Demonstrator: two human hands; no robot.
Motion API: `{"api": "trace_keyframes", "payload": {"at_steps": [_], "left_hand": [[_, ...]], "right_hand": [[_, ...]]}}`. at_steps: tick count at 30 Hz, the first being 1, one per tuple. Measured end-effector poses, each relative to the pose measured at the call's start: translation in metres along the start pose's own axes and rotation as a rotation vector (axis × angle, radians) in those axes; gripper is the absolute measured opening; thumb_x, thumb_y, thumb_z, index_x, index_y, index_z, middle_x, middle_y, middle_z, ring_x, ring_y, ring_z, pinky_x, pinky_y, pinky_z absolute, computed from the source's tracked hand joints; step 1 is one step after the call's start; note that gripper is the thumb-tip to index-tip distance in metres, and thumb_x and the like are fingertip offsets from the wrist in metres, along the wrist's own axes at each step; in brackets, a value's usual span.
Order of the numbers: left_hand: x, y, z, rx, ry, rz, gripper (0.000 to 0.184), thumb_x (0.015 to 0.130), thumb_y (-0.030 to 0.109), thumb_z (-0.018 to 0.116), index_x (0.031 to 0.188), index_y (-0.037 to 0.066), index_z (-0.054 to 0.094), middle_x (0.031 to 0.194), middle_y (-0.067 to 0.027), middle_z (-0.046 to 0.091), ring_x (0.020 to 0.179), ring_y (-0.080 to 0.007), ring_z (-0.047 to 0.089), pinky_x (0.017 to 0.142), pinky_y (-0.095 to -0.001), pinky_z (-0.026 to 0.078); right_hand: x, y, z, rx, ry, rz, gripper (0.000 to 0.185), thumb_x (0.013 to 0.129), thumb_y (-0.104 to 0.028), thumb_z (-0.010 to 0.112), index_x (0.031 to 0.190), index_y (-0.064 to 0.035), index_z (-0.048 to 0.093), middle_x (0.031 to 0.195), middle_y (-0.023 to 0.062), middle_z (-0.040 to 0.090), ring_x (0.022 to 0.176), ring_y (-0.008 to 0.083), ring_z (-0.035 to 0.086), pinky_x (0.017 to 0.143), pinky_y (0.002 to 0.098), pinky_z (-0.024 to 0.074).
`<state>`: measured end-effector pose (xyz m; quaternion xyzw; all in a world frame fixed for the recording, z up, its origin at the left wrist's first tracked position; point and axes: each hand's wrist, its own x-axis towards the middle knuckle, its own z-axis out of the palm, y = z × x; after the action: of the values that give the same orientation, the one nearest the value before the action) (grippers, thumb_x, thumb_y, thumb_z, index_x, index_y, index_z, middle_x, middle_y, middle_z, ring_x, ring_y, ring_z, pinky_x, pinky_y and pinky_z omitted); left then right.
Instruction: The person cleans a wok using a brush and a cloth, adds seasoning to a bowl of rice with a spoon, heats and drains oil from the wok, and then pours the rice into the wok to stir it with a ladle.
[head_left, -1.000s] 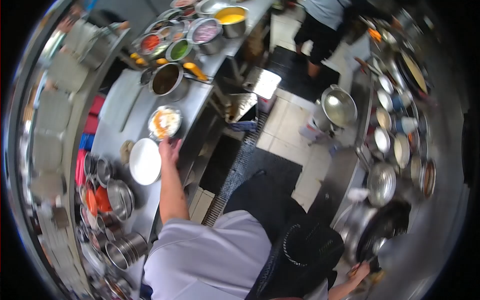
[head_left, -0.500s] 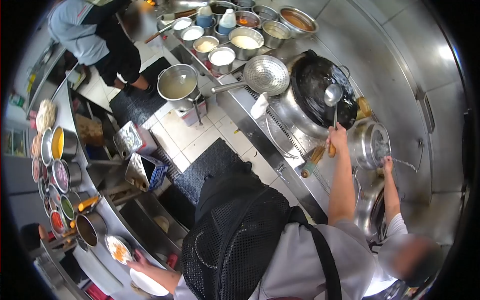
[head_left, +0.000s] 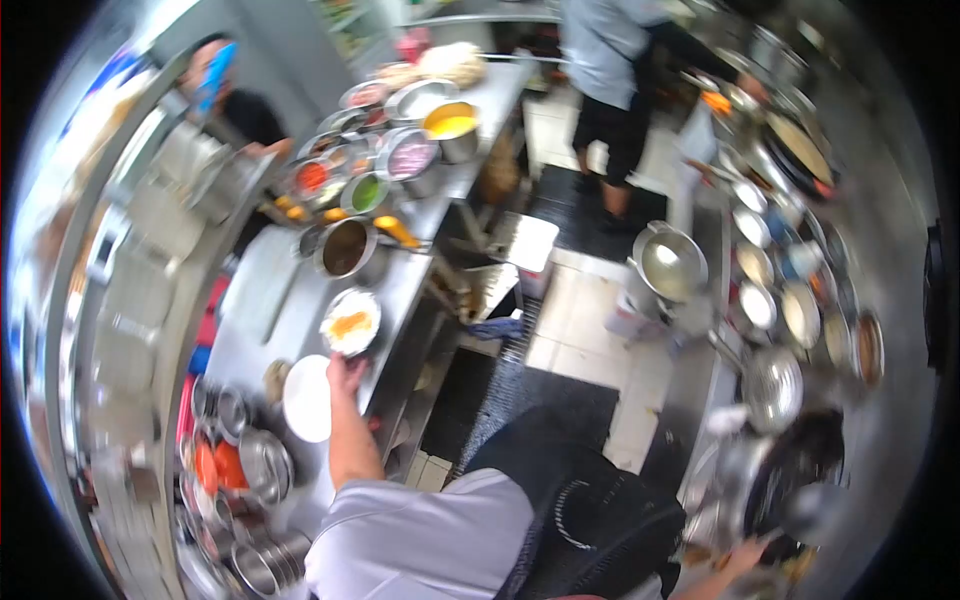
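My left hand (head_left: pixel 347 371) reaches out at the left counter and grips the near rim of a round bowl of white and orange food (head_left: pixel 350 322). A white plate (head_left: pixel 307 398) lies just beside that wrist. At the lower right, my right hand (head_left: pixel 742 557) is closed round a ladle handle, blurred. The ladle's bowl (head_left: pixel 815 514) is smeared by motion in front of the dark wok (head_left: pixel 795 470).
A pot of brown liquid (head_left: pixel 345 248) and ingredient tubs line the counter (head_left: pixel 262 335). A large pot (head_left: pixel 668 262) stands by the aisle. One co-worker (head_left: pixel 603 70) stands ahead, another person (head_left: pixel 250 115) behind the left shelf. A strainer (head_left: pixel 773 388) lies near the wok.
The view swung toward the wok and back toward the left counter. A person has come into sight behind the shelf. My left hand stays at the bowl; my right keeps the ladle.
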<state>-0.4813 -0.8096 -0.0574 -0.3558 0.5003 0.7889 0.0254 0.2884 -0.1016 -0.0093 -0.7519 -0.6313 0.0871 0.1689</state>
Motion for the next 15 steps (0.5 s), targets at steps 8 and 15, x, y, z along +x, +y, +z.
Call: {"api": "trace_keyframes", "payload": {"at_steps": [8,15], "left_hand": [[-0.042,0.009,0.030,-0.064,-0.001,0.060,0.033,0.097,0.017,0.043,0.126,0.002,0.049,0.127,-0.0157,0.055,0.118,-0.0319,0.054,0.106,-0.0549,0.038],[-0.035,-0.004,0.034,-0.008,-0.044,0.074,0.030,0.090,0.006,0.048,0.119,-0.002,0.049,0.116,-0.0167,0.059,0.107,-0.0338,0.060,0.100,-0.0547,0.046]], "right_hand": [[-0.077,-0.095,-0.029,0.130,-0.002,0.029,0.050,0.092,-0.027,0.060,0.132,0.0015,0.053,0.105,0.0222,0.068,0.088,0.0283,0.068,0.077,0.0352,0.0531],[-0.085,-0.126,-0.021,0.112,0.022,-0.044,0.047,0.091,-0.029,0.061,0.127,0.0009,0.055,0.101,0.0207,0.068,0.085,0.0280,0.067,0.074,0.0356,0.0529]]}}
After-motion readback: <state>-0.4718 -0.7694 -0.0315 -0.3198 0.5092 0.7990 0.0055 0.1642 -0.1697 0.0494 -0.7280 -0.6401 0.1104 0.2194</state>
